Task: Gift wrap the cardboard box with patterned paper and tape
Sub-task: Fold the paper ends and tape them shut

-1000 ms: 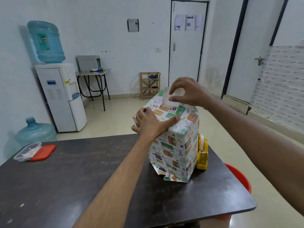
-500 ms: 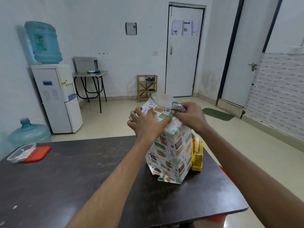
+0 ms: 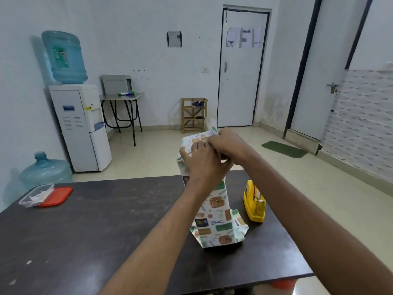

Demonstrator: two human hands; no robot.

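Observation:
The cardboard box [image 3: 214,218] stands upright on the dark table [image 3: 85,231], fully covered in patterned paper with green, brown and blue motifs. Loose paper flaps splay out at its foot. My left hand [image 3: 204,165] presses flat on the near side of the box's top, fingers spread over the paper. My right hand [image 3: 228,144] lies over the top's far right side and pinches a paper flap [image 3: 204,137] down against it. A yellow tape dispenser [image 3: 254,202] sits on the table just right of the box, untouched.
A clear plastic container [image 3: 36,194] with its red lid [image 3: 56,196] beside it rests at the table's far left corner. A red bin [image 3: 282,284] shows below the table's right edge. A water dispenser [image 3: 78,124] stands against the left wall.
My right hand has come down from above the box, folding the raised white flap onto the top. The left hand stayed pressed on the paper. The view has shifted.

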